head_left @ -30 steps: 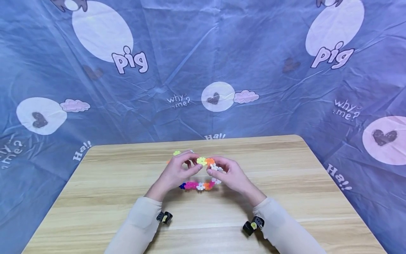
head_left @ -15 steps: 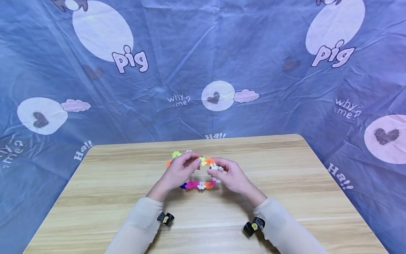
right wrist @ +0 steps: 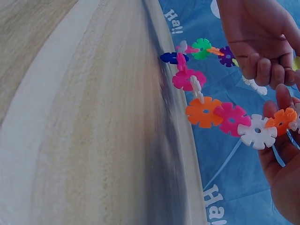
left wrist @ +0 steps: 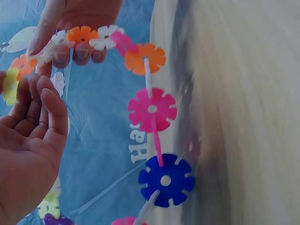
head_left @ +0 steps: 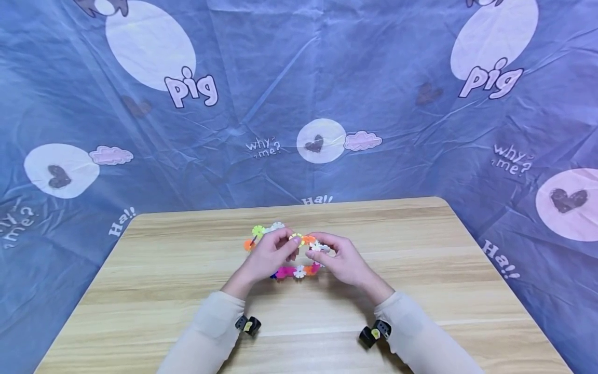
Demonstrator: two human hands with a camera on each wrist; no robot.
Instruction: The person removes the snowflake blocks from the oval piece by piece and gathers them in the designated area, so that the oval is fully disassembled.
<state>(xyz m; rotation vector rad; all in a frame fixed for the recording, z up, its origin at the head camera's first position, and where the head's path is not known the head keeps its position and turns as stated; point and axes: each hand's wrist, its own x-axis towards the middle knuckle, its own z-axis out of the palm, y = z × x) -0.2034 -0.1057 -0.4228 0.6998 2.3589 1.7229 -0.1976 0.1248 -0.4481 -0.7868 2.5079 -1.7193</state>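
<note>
A chain of flower-shaped plastic interlocking discs hangs between the two hands, in orange, pink, white, blue, green, purple and yellow. The left hand (head_left: 266,255) pinches a yellow disc (left wrist: 11,87) between thumb and fingers. That disc meets an orange disc (head_left: 309,239) at the chain's upper middle. The right hand (head_left: 344,261) grips the chain beside it, thumb and fingers about the white discs (left wrist: 44,54). In the left wrist view a pink disc (left wrist: 152,110) and a dark blue disc (left wrist: 166,181) dangle lower. Part of the chain is hidden behind the left hand.
The hands are over a wooden table (head_left: 299,322). Behind it hangs a blue printed cloth (head_left: 261,67). Black wrist cameras are strapped at both sleeves, the left camera (head_left: 252,326) and the right camera (head_left: 367,337).
The left hand has shifted slightly right and nearer, and the yellow disc has turned in its fingers. The chain's lower row has drifted right; more shows at its far left. The right hand barely moved.
</note>
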